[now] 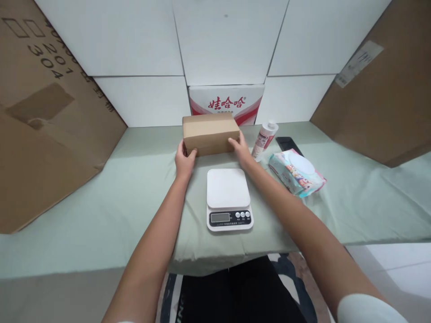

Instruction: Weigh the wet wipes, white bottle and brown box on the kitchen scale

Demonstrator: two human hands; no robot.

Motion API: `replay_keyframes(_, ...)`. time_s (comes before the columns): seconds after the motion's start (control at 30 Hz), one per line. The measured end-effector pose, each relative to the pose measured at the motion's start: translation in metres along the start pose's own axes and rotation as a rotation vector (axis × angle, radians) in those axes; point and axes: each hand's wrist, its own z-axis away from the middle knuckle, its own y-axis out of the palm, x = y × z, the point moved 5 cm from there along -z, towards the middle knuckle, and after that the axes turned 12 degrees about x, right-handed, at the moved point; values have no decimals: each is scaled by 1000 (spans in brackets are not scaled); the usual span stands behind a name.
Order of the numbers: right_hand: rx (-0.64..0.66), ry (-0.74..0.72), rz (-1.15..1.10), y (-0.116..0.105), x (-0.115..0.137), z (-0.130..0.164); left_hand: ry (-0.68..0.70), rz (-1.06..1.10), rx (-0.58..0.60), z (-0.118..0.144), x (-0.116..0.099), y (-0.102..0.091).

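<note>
Head cam: left hand (184, 160) & right hand (240, 148) fingers clamp cardboard box (210, 133) ends w/ light grip, so imo it could slip onto scale (229, 198).

The desk (101, 215) is covered by a pale green cloth that hangs over its front edge. The back is closed off by white foam panels (141, 40), against which a white carton with red lettering (226, 101) is stood. Large brown cardboard sheets are leaned at the left (43, 134) and at the right (384, 94). A patterned rug (296, 273) is seen on the floor below, under even, soft light.
</note>
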Motion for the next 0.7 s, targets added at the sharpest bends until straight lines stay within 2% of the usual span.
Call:
replay_keyframes(0.1,-30,-9,-48,3,1,0,-29,11,-23,1,-3,-2)
replay_keyframes(0.17,-16,-44,-45,4,11,7,-27,23,-42,2,-10,-3)
replay_keyframes(0.33,-24,-143,88,-6,50,44,84,-4,-84,19,-52,-8)
replay_keyframes(0.43,3,-191,151,-12,70,85,121,6,-98,47,-79,-14)
replay_keyframes(0.5,2,-205,175,-17,75,118,97,6,-65,73,-92,-16)
replay_keyframes(0.6,-42,-196,189,-23,70,164,31,-8,26,115,-102,-14)
replay_keyframes(0.7,-84,-194,163,-22,58,193,2,14,62,147,-102,-14)
